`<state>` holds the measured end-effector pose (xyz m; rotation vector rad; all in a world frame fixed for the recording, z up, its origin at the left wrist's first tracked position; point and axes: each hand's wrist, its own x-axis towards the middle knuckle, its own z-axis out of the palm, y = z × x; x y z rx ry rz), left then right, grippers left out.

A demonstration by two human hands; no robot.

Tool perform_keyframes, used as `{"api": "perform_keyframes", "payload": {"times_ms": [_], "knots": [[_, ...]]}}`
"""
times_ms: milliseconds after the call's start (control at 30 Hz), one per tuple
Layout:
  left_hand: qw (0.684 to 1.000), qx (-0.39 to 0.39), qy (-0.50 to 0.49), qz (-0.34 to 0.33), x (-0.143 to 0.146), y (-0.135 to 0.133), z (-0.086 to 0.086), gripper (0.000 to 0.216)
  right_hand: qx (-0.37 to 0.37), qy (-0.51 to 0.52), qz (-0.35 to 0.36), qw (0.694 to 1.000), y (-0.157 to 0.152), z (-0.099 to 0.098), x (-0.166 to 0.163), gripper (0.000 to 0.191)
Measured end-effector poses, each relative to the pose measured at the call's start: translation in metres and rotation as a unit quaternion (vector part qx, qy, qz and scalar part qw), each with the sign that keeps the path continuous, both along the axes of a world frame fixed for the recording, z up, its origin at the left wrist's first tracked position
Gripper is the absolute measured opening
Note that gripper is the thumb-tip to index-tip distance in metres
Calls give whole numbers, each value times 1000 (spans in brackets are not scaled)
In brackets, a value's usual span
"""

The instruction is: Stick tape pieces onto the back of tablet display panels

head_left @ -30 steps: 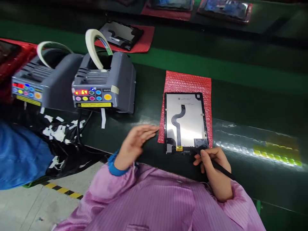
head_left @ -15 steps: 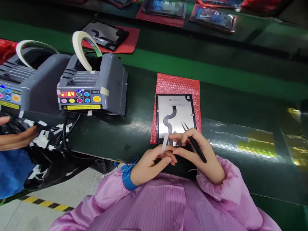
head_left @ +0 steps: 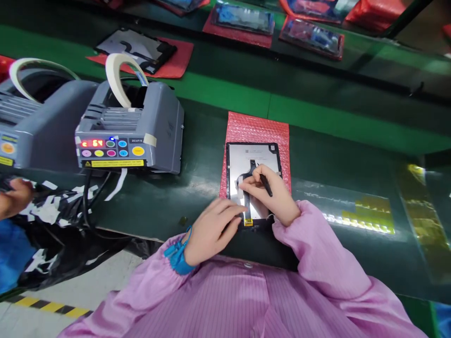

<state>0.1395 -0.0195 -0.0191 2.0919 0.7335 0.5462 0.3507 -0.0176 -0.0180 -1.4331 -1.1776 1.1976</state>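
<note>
A tablet back panel [head_left: 246, 157] with a dark flex cable lies on a red bubble-wrap mat [head_left: 259, 127] on the dark green bench. My right hand [head_left: 273, 195] rests on the panel, fingers closed around black tweezers [head_left: 265, 184], fingertips pressing near the cable. My left hand [head_left: 211, 225] lies at the panel's lower left corner, fingers stretched out flat against its edge. A small yellow tab [head_left: 248, 221] shows at the panel's bottom edge between both hands.
Two grey tape dispensers [head_left: 134, 129] [head_left: 31, 119] stand at the left, with cut tape pieces scattered below. Another person's hand [head_left: 12, 199] is at the far left edge. More panels on red mats [head_left: 141, 49] lie on the belt behind. Yellow tape strips [head_left: 366, 218] sit at the right.
My right hand with the tweezers moved up onto the panel. The white tape strip my left hand held half a second ago is no longer visible, and that hand now lies flat at the panel's corner.
</note>
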Motion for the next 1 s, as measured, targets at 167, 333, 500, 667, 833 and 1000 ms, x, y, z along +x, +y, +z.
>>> {"api": "perform_keyframes", "payload": {"times_ms": [167, 333, 500, 667, 833, 1000], "knots": [[960, 229, 140, 81, 4, 11, -20, 35, 4, -38, -29, 999, 0, -7, -5, 45], [949, 255, 165, 80, 5, 10, -27, 34, 11, -40, -50, 998, 0, -7, -9, 42], [944, 262, 182, 87, 5, 10, -27, 33, 16, -65, -63, 996, -2, -11, -11, 40], [946, 266, 168, 82, 6, 10, -29, 33, 12, -128, -88, 988, 10, -16, -13, 43], [950, 265, 162, 17, 2, 10, -30, 43, 50, -203, -160, 965, 47, -14, 8, 44], [938, 276, 155, -141, -9, 9, -29, 86, 42, -319, -229, 919, 4, 2, 70, 41]]}}
